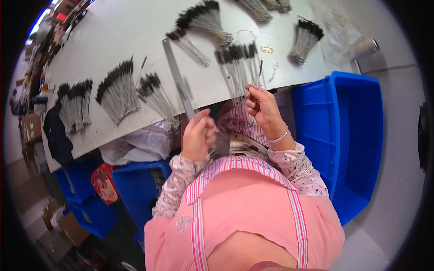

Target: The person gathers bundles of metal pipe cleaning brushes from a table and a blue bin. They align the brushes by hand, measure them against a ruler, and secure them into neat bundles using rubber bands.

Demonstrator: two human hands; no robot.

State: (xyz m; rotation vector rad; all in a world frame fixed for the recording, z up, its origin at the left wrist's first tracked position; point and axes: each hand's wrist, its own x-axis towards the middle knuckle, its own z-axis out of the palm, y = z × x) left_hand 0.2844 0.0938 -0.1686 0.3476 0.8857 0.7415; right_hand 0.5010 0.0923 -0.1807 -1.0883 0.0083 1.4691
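While grouped brushes (118,94) wait at ten o'clock, the left hand (196,134) curls its fingers, any hold too blurred to tell; a loose pile (235,54) at twelve looks unfinished, the right hand (265,109) pinches one thin brush (260,68) at one, and a banded bundle (305,41) toward two seems done!

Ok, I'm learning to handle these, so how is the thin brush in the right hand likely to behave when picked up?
The brush is probably light for its length, being very slim and pinched in the right hand. It seems fairly stiff, as it stands straight above the grip. Laid down, it might roll a little, given its narrow, round-looking shape.
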